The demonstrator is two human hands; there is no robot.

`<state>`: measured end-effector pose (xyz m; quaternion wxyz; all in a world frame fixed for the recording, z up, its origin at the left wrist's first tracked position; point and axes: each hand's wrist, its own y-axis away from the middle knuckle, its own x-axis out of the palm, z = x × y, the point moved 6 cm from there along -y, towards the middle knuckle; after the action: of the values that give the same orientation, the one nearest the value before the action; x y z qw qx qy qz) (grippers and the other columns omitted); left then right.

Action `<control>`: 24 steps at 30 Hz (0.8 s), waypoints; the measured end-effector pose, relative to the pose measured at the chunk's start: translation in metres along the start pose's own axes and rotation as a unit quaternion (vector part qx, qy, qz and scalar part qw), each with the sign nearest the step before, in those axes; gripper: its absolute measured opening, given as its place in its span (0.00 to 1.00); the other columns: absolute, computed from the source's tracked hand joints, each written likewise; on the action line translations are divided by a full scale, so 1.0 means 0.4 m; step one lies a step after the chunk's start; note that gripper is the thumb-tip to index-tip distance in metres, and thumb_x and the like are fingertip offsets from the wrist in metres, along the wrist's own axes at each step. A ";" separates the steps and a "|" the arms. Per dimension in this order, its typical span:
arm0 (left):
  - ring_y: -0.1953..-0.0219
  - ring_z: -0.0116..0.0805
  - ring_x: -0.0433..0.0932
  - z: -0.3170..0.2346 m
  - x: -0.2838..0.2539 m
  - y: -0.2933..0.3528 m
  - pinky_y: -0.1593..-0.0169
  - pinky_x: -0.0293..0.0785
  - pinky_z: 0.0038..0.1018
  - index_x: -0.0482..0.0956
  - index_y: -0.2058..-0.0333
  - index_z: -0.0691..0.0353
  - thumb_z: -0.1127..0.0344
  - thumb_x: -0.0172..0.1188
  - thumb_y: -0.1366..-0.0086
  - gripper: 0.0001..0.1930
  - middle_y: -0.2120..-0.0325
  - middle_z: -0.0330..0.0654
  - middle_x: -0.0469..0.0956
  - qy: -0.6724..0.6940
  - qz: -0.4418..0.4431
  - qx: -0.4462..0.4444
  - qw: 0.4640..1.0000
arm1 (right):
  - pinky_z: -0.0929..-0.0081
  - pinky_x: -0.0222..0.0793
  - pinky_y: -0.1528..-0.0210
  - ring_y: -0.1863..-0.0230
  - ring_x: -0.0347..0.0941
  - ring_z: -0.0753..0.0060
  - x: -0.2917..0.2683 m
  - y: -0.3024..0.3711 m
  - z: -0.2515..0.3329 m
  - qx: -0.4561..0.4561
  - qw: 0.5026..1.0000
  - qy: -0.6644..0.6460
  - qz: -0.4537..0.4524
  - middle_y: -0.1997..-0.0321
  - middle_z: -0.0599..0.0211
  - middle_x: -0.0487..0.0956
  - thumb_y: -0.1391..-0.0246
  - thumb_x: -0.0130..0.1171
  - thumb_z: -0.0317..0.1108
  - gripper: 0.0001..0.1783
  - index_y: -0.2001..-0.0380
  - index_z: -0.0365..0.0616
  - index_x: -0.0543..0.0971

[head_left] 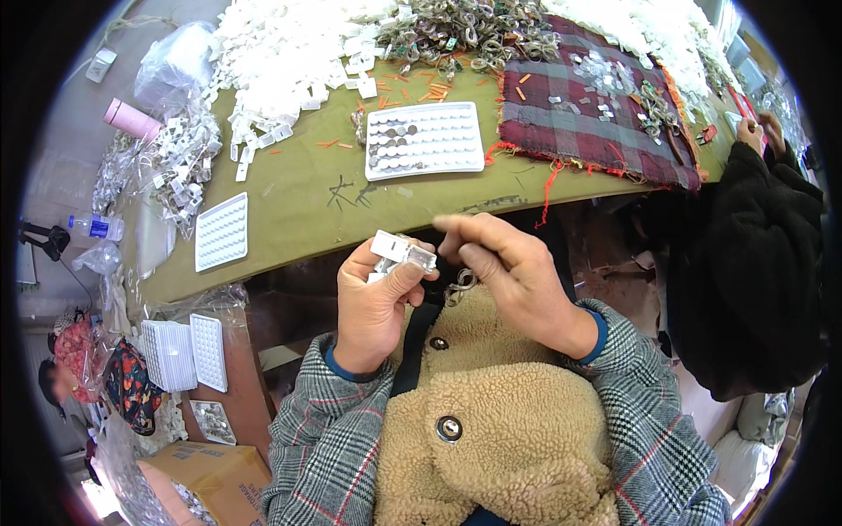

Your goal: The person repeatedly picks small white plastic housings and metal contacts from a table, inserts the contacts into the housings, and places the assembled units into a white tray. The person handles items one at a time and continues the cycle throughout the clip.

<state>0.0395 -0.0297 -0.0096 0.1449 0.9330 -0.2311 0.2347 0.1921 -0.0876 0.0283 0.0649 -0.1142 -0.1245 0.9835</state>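
Above my lap, my left hand (383, 294) grips a small white plastic case with a clear end (405, 252) between thumb and fingers. Close to its right, my right hand (509, 267) is curled, thumb and forefinger drawn toward each other. Motion smears the forefinger's tip, and whatever these fingers hold is too small or hidden to name. A looped thin cable (460, 285) hangs between the hands; which hand it belongs to I cannot tell. Beyond them on the green tabletop lies a white tray (469, 140) of round pockets, some filled with grey coin-like discs.
White plastic cases (289, 53) and coiled cables (465, 31) are heaped at the back. A plaid cloth (561, 131) with small parts covers the right side. At left are another pocketed tray (222, 232), a pink cylinder (132, 118) and a cardboard box (210, 478). A co-worker (745, 263) sits at right.
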 end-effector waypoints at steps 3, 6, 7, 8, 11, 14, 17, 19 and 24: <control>0.74 0.22 0.76 0.006 -0.004 0.004 0.74 0.69 0.15 0.80 0.59 0.67 0.71 0.69 0.41 0.12 0.71 0.39 0.81 0.049 -0.006 -0.014 0.999 | 0.77 0.70 0.51 0.59 0.75 0.76 0.004 0.010 -0.014 0.049 0.995 -0.083 0.021 0.55 0.63 0.80 0.35 0.48 0.26 0.20 0.40 0.34 0.70; 0.73 0.22 0.75 0.008 -0.004 0.006 0.73 0.67 0.15 0.79 0.58 0.67 0.69 0.69 0.40 0.14 0.69 0.39 0.81 0.049 0.014 -0.016 0.999 | 0.76 0.69 0.51 0.59 0.75 0.76 0.021 0.021 -0.033 0.124 0.973 -0.181 0.067 0.59 0.63 0.80 0.33 0.48 0.32 0.21 0.42 0.32 0.69; 0.73 0.22 0.75 0.012 -0.005 0.007 0.73 0.68 0.16 0.79 0.57 0.67 0.68 0.69 0.40 0.14 0.68 0.40 0.81 0.066 0.012 -0.022 0.997 | 0.76 0.69 0.51 0.59 0.75 0.76 0.029 0.023 -0.038 0.143 0.961 -0.219 0.087 0.61 0.63 0.80 0.33 0.48 0.33 0.20 0.43 0.31 0.70; 0.72 0.23 0.75 0.015 -0.007 0.007 0.73 0.68 0.16 0.78 0.57 0.67 0.68 0.69 0.40 0.15 0.67 0.40 0.81 0.085 0.009 -0.027 0.996 | 0.75 0.70 0.51 0.59 0.75 0.76 0.033 0.027 -0.043 0.164 0.949 -0.251 0.098 0.62 0.63 0.80 0.33 0.48 0.34 0.20 0.44 0.31 0.70; 0.70 0.24 0.76 0.022 -0.009 0.009 0.73 0.69 0.17 0.78 0.56 0.67 0.67 0.69 0.39 0.16 0.65 0.41 0.81 0.109 0.010 -0.042 0.993 | 0.75 0.70 0.51 0.60 0.75 0.75 0.034 0.031 -0.043 0.165 0.942 -0.266 0.118 0.65 0.64 0.79 0.32 0.47 0.36 0.19 0.48 0.30 0.72; 0.70 0.25 0.77 0.025 -0.014 0.010 0.73 0.70 0.18 0.77 0.56 0.67 0.66 0.69 0.39 0.16 0.63 0.43 0.81 0.111 0.008 -0.047 0.993 | 0.75 0.72 0.54 0.61 0.76 0.75 0.027 0.038 -0.047 0.186 0.935 -0.283 0.106 0.65 0.64 0.79 0.34 0.51 0.33 0.16 0.50 0.30 0.73; 0.70 0.26 0.77 0.018 -0.011 0.009 0.73 0.71 0.18 0.76 0.56 0.67 0.67 0.67 0.39 0.15 0.60 0.46 0.81 0.090 0.004 -0.034 0.995 | 0.77 0.75 0.59 0.64 0.78 0.77 0.027 0.046 -0.046 0.205 0.939 -0.251 0.116 0.65 0.65 0.79 0.39 0.57 0.26 0.12 0.54 0.31 0.74; 0.70 0.27 0.78 -0.001 -0.006 0.011 0.73 0.72 0.19 0.75 0.56 0.67 0.74 0.62 0.37 0.11 0.56 0.48 0.80 0.049 -0.006 -0.013 0.999 | 0.81 0.75 0.65 0.67 0.79 0.79 0.023 0.044 -0.038 0.198 0.947 -0.234 0.098 0.66 0.66 0.79 0.45 0.62 0.19 0.10 0.58 0.31 0.76; 0.75 0.26 0.80 -0.057 0.046 0.007 0.76 0.72 0.17 0.76 0.64 0.67 0.81 0.60 0.44 0.08 0.68 0.44 0.82 -0.112 0.006 0.014 0.994 | 0.73 0.71 0.68 0.71 0.76 0.69 -0.051 0.012 0.033 0.014 0.997 0.065 0.033 0.72 0.59 0.77 0.47 0.64 0.24 0.06 0.67 0.36 0.77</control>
<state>0.0439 -0.0299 0.0195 0.1035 0.9541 -0.2477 0.1329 0.2081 -0.0982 0.0436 0.0418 -0.1811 -0.1020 0.9773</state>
